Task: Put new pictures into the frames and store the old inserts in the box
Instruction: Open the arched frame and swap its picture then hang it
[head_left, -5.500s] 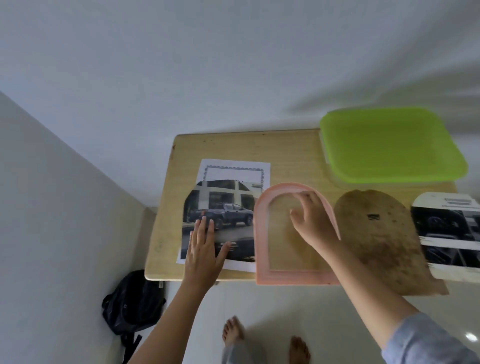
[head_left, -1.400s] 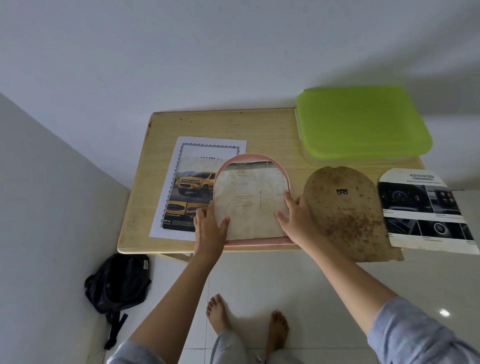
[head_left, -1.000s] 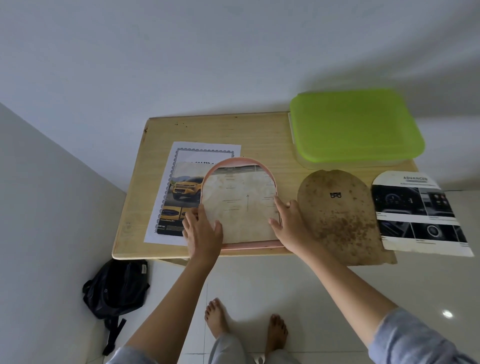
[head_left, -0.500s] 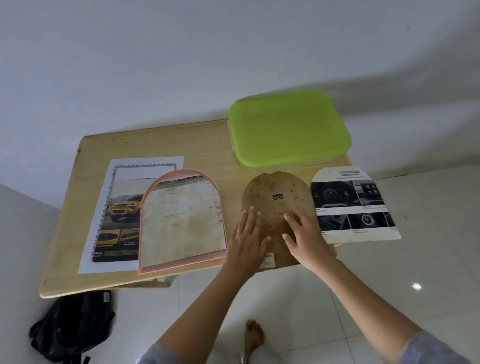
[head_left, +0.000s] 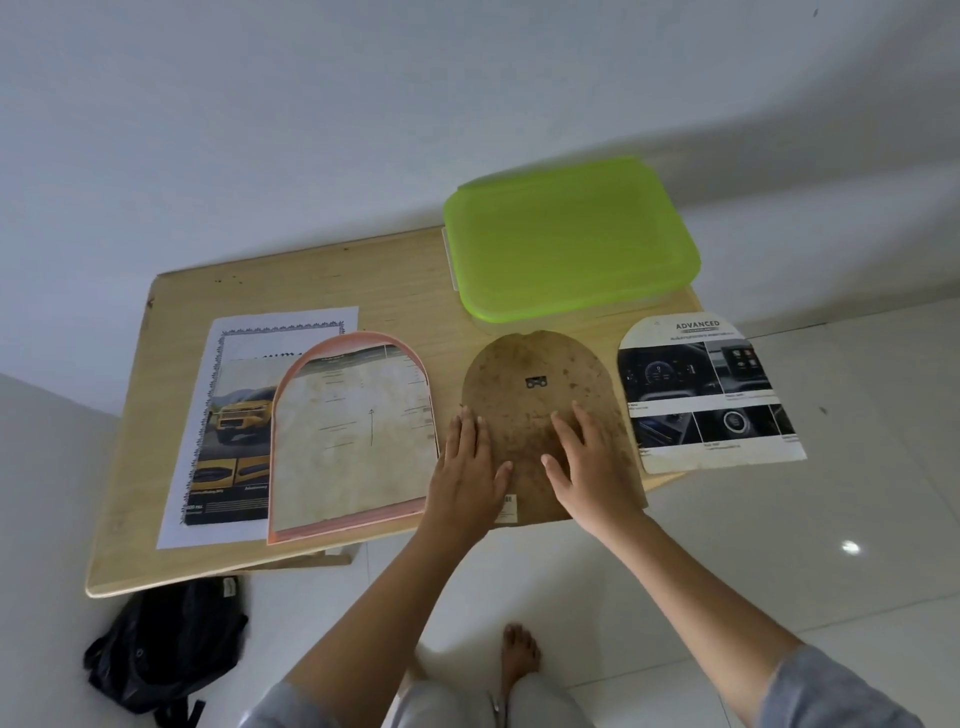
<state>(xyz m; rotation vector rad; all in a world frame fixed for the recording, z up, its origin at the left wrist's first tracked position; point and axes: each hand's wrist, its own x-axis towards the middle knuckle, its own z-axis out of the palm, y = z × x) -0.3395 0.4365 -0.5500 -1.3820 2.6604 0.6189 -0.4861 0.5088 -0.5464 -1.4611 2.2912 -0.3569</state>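
Two hands: both are laid flat, palms down, on the brown backing board (head_left: 524, 410); nothing is gripped.
Left hand (head_left: 465, 480): it is placed at the board's left edge, with the fingers held straight and close together and the thumb spread out to the right onto the board.
Right hand (head_left: 592, 467): it is placed on the board's right half, with the fingers straight and slightly fanned and the thumb spread out to the left.
Backing board: arched and stained, it carries a small metal hanger near the top and a barcode sticker at the lower edge. It is laid on the table (head_left: 311, 283) between the frame and the cut-out picture, with its lower edge carried past the table's near edge.
Frame (head_left: 332, 349): pink and arched, it is laid flat to the left of the board, just beside the left hand. A pale, stained insert (head_left: 353, 447) with faint print and an arrow is seen within its rim.
Under the frame: a white bordered sheet (head_left: 283, 330) and a yellow car picture (head_left: 239, 415) are partly covered by the frame's left side.
Cut-out picture (head_left: 706, 395): arched and headed "ADVANCED", it shows car interiors. It is laid to the right of the board and overhangs the table's right edge.
Box (head_left: 566, 234): it is closed by a green lid and set at the table's far right corner, just behind the board.
Floor: a black backpack (head_left: 161, 644) is seen below the table's left end, and a bare foot (head_left: 519, 657) below the hands.
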